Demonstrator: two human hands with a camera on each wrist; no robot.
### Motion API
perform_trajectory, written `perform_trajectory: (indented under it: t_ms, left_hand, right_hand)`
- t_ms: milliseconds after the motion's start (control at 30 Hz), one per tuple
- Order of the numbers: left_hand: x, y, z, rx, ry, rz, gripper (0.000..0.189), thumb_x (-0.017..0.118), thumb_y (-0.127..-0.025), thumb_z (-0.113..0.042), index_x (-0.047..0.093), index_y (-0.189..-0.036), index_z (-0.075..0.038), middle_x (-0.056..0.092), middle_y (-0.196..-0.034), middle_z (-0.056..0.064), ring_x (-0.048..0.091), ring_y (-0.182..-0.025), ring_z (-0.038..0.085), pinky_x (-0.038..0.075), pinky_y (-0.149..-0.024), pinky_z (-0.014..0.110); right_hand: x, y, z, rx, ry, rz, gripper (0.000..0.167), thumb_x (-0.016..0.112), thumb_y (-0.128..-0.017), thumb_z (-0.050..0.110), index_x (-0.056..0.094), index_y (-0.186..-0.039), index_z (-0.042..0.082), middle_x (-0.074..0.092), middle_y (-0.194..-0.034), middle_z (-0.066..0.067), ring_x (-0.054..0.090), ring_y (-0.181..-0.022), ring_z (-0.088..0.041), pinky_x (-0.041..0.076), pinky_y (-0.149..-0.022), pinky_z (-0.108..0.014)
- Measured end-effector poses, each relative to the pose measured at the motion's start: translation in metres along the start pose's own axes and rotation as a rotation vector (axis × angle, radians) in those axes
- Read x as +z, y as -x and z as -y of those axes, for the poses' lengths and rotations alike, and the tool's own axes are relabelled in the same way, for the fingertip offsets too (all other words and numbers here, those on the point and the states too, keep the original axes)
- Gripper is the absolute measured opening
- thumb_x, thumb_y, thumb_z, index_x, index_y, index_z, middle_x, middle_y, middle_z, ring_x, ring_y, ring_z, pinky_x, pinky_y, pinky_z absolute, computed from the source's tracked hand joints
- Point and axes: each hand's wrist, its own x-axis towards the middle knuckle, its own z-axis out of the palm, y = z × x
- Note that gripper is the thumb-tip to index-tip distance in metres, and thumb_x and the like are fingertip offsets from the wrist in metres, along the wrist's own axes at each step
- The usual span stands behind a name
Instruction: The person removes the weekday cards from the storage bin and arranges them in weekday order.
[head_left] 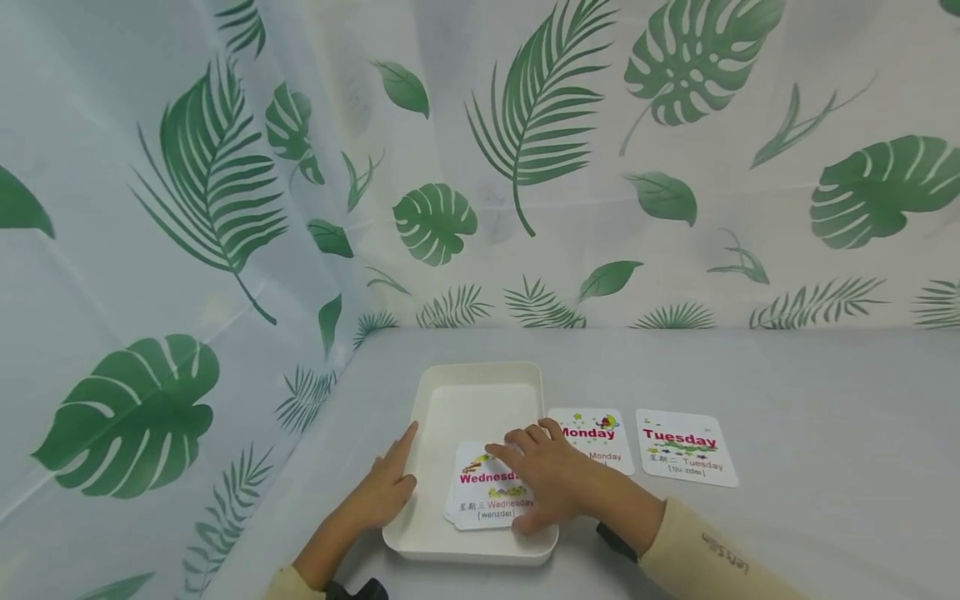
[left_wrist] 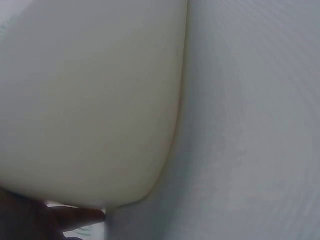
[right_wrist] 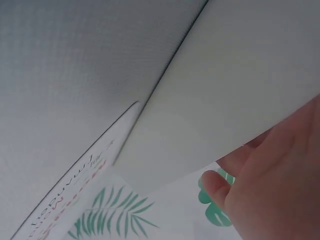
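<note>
A white tray (head_left: 480,400) lies on the table, with a card reading Wednesday (head_left: 487,517) face up in its near half. Another card edge peeks out beneath its lower left corner. My right hand (head_left: 555,471) reaches over the tray's right rim, fingers spread across the card's right part, thumb beside its lower right corner. Along the tray's left rim rests my left hand (head_left: 382,492), its index finger extended and its thumb over the rim. In the right wrist view the tray wall hides most of the right fingertips (right_wrist: 215,182).
To the right of the tray lies a Monday card (head_left: 600,442), partly covered by the right hand. Farther right is a Tuesday card (head_left: 686,446). A grey-white table surface (head_left: 825,417) spreads around them. Leaf-printed curtains (head_left: 540,250) hang behind and at the left.
</note>
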Motion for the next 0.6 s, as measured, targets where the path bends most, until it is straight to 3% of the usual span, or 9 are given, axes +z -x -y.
perform_trajectory:
  t_ms: [267, 433, 600]
  left_hand:
    - [0.0, 0.0, 0.0, -0.003, -0.009, -0.004, 0.066, 0.037, -0.084, -0.002, 0.014, -0.145, 0.0, 0.019, -0.148, 0.025, 0.013, -0.136, 0.045, 0.002, -0.107, 0.063]
    - [0.0, 0.0, 0.001, -0.008, -0.015, -0.006, 0.066, 0.038, -0.084, -0.002, 0.014, -0.145, -0.001, 0.019, -0.148, 0.024, 0.013, -0.136, 0.045, 0.002, -0.107, 0.063]
    - [0.0, -0.001, 0.0, -0.02, -0.021, -0.004, 0.067, 0.038, -0.084, -0.003, 0.013, -0.146, -0.002, 0.018, -0.15, 0.022, 0.012, -0.137, 0.043, 0.002, -0.108, 0.061]
  right_hand:
    - [-0.004, 0.0, -0.006, -0.006, -0.045, -0.045, 0.072, 0.068, -0.064, 0.048, 0.044, -0.125, 0.017, 0.046, -0.128, -0.004, 0.041, -0.119, -0.023, 0.021, -0.104, -0.05]
    - [-0.009, 0.002, -0.017, 0.036, -0.074, -0.13, 0.057, 0.071, -0.063, 0.05, 0.048, -0.106, 0.019, 0.049, -0.125, -0.002, 0.042, -0.12, -0.02, 0.02, -0.104, -0.05]
    - [-0.02, 0.008, -0.029, 0.032, -0.123, -0.228, 0.051, 0.073, -0.063, 0.047, 0.046, -0.097, 0.02, 0.051, -0.124, -0.003, 0.045, -0.117, -0.019, 0.022, -0.101, -0.052]
